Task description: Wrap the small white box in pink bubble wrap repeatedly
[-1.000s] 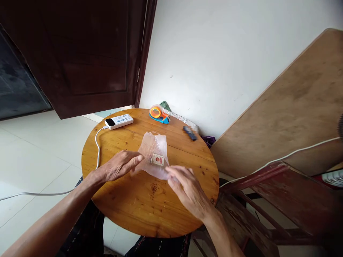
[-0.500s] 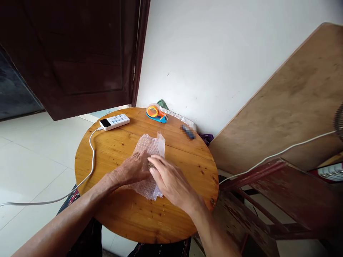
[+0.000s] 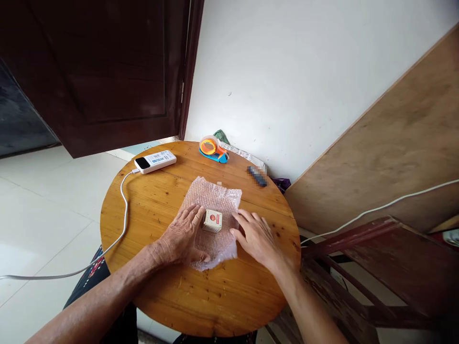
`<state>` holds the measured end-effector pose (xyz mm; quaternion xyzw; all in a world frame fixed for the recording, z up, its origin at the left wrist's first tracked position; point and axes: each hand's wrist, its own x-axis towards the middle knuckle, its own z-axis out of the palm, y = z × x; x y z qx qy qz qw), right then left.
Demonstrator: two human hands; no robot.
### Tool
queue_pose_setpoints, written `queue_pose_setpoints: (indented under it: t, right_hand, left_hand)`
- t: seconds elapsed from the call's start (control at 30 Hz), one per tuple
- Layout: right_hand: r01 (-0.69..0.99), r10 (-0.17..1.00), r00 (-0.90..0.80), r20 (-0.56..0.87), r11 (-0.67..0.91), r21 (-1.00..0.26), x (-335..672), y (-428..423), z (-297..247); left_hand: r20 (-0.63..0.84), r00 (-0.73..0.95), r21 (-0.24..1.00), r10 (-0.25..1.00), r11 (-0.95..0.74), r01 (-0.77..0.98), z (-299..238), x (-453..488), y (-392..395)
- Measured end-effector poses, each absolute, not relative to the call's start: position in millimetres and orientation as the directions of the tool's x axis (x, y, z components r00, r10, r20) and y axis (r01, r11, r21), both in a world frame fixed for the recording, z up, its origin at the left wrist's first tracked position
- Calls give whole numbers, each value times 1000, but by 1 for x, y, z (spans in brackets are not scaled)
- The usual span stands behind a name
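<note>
A sheet of bubble wrap (image 3: pixel 218 198) lies spread flat on the round wooden table (image 3: pixel 172 296). On its middle sits a small cream box with a red mark (image 3: pixel 212 220). My left hand (image 3: pixel 182 236) rests flat on the wrap's left part, fingers stretched, their tips touching the box's left side. My right hand (image 3: pixel 256 234) lies flat over the wrap's right edge, fingers spread, a little right of the box. Neither hand grips anything.
At the table's far side lie a white power bank (image 3: pixel 155 161) with a white cable (image 3: pixel 122 200), an orange and blue tape dispenser (image 3: pixel 213 149) and a small dark object (image 3: pixel 256 176). A wooden board (image 3: pixel 394 134) leans at right, above a red wooden frame (image 3: pixel 376 258).
The wrap, folded over the box half a second ago, is now spread flat with the box uncovered. My hands have parted to either side of it.
</note>
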<state>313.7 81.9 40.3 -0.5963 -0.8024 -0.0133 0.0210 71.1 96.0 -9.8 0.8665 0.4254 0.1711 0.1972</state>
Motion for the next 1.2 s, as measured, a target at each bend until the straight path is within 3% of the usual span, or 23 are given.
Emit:
queue_pose_setpoints:
  t: [0.1, 0.2, 0.43, 0.6, 0.7, 0.8, 0.97, 1.03, 1.13, 1.2]
  right_hand:
    - [983, 975, -182, 125, 179, 36, 320, 54, 17]
    - [986, 973, -168, 160, 165, 30, 319, 46, 13]
    - [918, 889, -307, 338, 371, -141, 279, 56, 59]
    - [900, 909, -383, 165, 408, -153, 244, 72, 63]
    - [905, 933, -300, 201, 344, -249, 268, 74, 59]
    - [935, 957, -65, 283, 158, -318, 320, 71, 57]
    - [966, 991, 31, 130, 3, -259, 387, 62, 47]
    - [979, 990, 28, 140, 1, -203, 385, 58, 47]
    - [989, 953, -33, 302, 75, -129, 352, 53, 52]
    - [957, 932, -171, 320, 234, -170, 320, 53, 57]
  left_hand:
    - [120, 601, 484, 790, -575, 659, -8, 68, 98]
    - [129, 604, 485, 786, -582, 653, -10, 67, 99]
    - [162, 607, 490, 778, -597, 635, -17, 67, 103]
    - [198, 605, 477, 771, -615, 628, -21, 64, 106]
    - [194, 616, 487, 763, -620, 615, -20, 64, 106]
    - [180, 635, 488, 751, -629, 606, -17, 64, 105]
    - [154, 628, 477, 763, -614, 629, -15, 64, 103]
    - [161, 633, 476, 757, -622, 622, -16, 63, 103]
    - [164, 642, 472, 749, -631, 616, -17, 63, 104]
    - [163, 638, 469, 752, -628, 621, -17, 63, 104]
